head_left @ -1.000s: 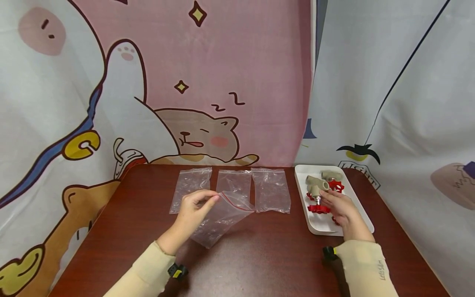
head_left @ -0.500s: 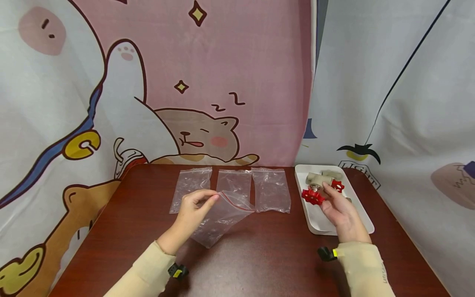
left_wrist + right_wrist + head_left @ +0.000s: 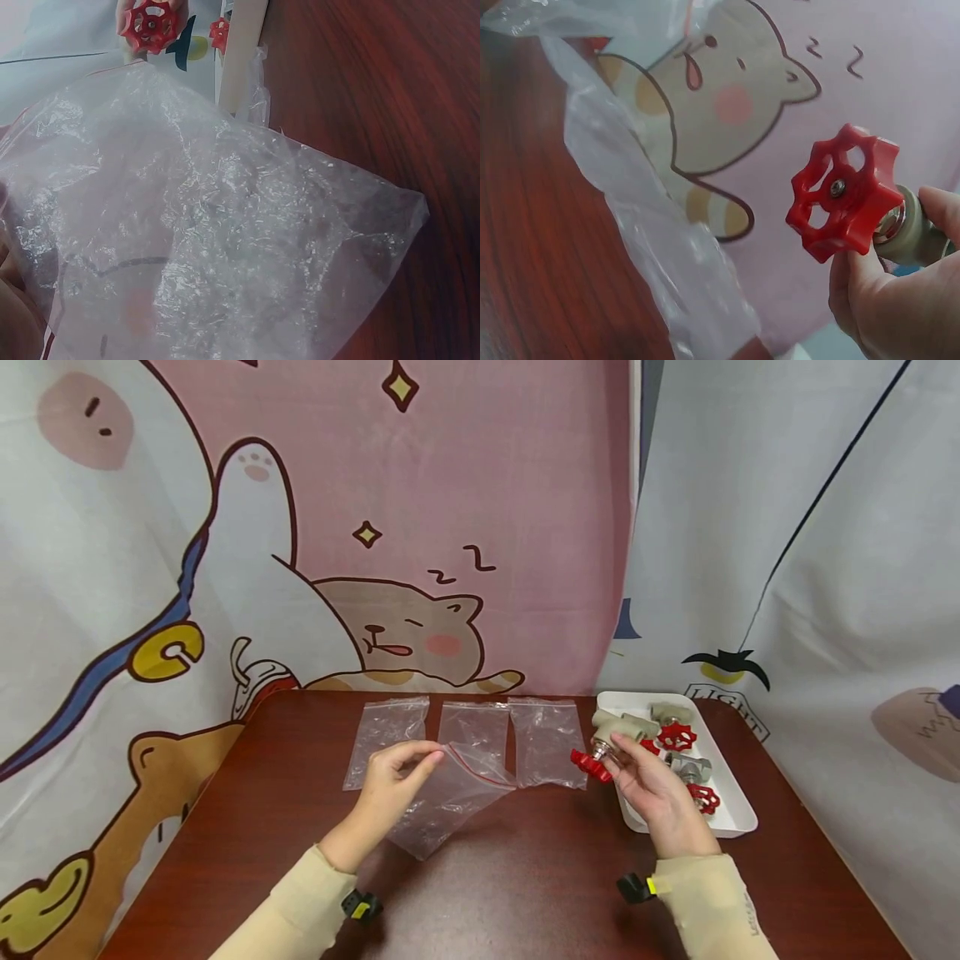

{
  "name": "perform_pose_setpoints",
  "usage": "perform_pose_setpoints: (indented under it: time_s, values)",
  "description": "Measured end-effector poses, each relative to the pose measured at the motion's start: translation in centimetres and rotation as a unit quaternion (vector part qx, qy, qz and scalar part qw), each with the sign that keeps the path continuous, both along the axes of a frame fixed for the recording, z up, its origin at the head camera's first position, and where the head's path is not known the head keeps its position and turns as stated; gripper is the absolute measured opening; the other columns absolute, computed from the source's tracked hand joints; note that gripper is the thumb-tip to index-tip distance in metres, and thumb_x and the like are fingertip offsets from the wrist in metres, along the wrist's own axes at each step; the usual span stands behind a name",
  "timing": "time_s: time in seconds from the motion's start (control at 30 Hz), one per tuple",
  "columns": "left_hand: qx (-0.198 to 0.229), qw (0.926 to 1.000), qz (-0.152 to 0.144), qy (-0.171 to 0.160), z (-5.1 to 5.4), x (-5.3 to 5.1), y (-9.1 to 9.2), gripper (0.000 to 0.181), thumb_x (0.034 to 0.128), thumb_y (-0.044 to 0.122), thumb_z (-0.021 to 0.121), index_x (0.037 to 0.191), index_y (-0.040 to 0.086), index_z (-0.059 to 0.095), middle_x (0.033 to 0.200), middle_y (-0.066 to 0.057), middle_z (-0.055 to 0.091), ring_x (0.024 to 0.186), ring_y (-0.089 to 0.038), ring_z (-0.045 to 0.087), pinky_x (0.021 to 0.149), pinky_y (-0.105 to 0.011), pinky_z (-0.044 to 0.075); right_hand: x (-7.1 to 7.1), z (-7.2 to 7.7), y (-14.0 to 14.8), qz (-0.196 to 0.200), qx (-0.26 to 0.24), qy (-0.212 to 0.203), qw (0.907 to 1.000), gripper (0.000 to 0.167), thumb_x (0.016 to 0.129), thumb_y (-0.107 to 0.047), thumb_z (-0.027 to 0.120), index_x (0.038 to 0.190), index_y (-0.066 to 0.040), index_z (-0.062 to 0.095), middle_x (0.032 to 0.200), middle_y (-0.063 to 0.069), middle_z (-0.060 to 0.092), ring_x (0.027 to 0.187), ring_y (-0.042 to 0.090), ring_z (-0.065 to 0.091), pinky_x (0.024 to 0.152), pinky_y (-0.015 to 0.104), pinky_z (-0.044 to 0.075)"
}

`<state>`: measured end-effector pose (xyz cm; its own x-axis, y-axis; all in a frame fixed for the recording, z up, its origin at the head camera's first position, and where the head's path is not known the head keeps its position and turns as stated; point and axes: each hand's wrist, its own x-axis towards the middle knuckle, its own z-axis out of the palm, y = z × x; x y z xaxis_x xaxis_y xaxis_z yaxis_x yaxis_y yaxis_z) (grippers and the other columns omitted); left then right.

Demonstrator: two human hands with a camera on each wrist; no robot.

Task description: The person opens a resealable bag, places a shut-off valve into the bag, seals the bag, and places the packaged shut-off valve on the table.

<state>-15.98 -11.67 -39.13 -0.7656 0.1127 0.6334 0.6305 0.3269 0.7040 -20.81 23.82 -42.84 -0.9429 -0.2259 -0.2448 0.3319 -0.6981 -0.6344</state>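
In the head view my left hand (image 3: 393, 789) pinches the rim of a clear zip bag (image 3: 450, 810) with a red seal line, held above the table. The bag (image 3: 225, 225) fills much of the left wrist view. My right hand (image 3: 660, 793) grips a beige valve (image 3: 617, 728) by its body, its red handwheel (image 3: 591, 765) tilted toward the bag, over the tray's left edge. The right wrist view shows the red wheel (image 3: 846, 196) in front of the fingers and thumb of my right hand (image 3: 907, 307).
Three flat clear bags (image 3: 386, 739), (image 3: 474, 731), (image 3: 549, 743) lie in a row along the table's back. A white tray (image 3: 738, 802) at the right holds several valves with red wheels (image 3: 678, 737). A printed curtain (image 3: 525, 527) hangs behind the table.
My right hand has lifted the beige valve out of the tray's back left part and moved it leftward, its wheel turning toward the left. The left hand and its bag stay nearly still.
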Motion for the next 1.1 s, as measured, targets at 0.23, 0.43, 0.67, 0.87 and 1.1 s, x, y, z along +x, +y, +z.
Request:
perform_pose_setpoints:
  time_s: [0.23, 0.43, 0.67, 0.87, 1.1]
  values:
    - [0.011, 0.9996, -0.009, -0.023, 0.1, 0.0, 0.0, 0.012, 0.0842, -0.005, 0.065, 0.095, -0.005, 0.070, 0.089, -0.016, 0.071, 0.075, -0.013, 0.066, 0.066, -0.022, 0.055, 1.0, 1.2, -2.6, 0.005, 0.086, 0.021, 0.9960, 0.020, 0.096, -0.007, 0.051, 0.090, -0.015, 0.068, 0.088, -0.003, 0.069, 0.085, 0.008, 0.062, 0.083, 0.020, 0.049]
    - [0.006, 0.9997, -0.006, -0.021, -0.1, 0.0, 0.2, 0.008, 0.0818, -0.003, 0.069, 0.090, -0.002, 0.070, 0.083, -0.013, 0.071, 0.070, -0.012, 0.065, 0.063, -0.022, 0.054, 1.4, 1.5, -4.2, -0.021, 0.130, 0.059, 0.9895, 0.021, 0.095, -0.003, 0.052, 0.098, -0.018, 0.065, 0.090, -0.004, 0.070, 0.085, 0.007, 0.065, 0.084, 0.024, 0.051]
    - [0.018, 0.9993, -0.010, -0.030, -0.2, 0.0, 0.3, 0.007, 0.0807, -0.004, 0.070, 0.088, -0.003, 0.070, 0.082, -0.015, 0.071, 0.070, -0.013, 0.065, 0.063, -0.022, 0.054, 1.9, 2.2, -5.8, -0.044, 0.162, 0.070, 0.9832, 0.022, 0.091, 0.001, 0.056, 0.099, -0.018, 0.063, 0.101, -0.001, 0.060, 0.087, 0.010, 0.065, 0.079, 0.023, 0.054]
    - [0.026, 0.9989, -0.020, -0.034, -0.3, -0.1, 0.4, 0.007, 0.0817, -0.005, 0.068, 0.089, -0.005, 0.069, 0.083, -0.016, 0.071, 0.071, -0.016, 0.066, 0.064, -0.027, 0.056, 2.1, 2.5, -7.1, -0.043, 0.192, 0.074, 0.9776, 0.025, 0.090, 0.000, 0.058, 0.107, -0.018, 0.058, 0.106, -0.001, 0.057, 0.091, 0.010, 0.065, 0.083, 0.024, 0.053]
    - [0.029, 0.9985, -0.019, -0.042, -0.3, -0.1, 0.6, 0.007, 0.0819, -0.004, 0.068, 0.089, -0.005, 0.069, 0.083, -0.015, 0.071, 0.072, -0.012, 0.066, 0.065, -0.025, 0.056, 2.5, 2.9, -8.3, -0.058, 0.185, 0.117, 0.9742, 0.026, 0.089, 0.002, 0.058, 0.100, -0.020, 0.066, 0.101, -0.003, 0.064, 0.087, 0.008, 0.065, 0.080, 0.019, 0.052]
